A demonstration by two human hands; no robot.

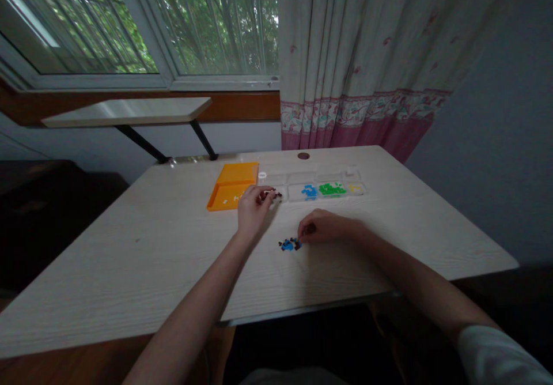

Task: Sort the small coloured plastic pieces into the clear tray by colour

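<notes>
On the pale wooden table (129,258) lies a small heap of tiny blue and dark red pieces (290,245). My right hand (322,226) rests curled beside that heap, fingertips pinched at its right edge. My left hand (254,205) reaches farther out, fingers pinched over the left end of a clear compartment tray (317,184), where a few dark red pieces lie. The tray's other compartments hold blue pieces (309,191), green pieces (332,189) and yellow pieces (355,188).
An open orange box (231,186) with its lid up sits left of the tray. A cable hole (303,155) is in the table's far edge. Behind stand a window, a narrow shelf (125,111) on black brackets and a flowered curtain (358,56).
</notes>
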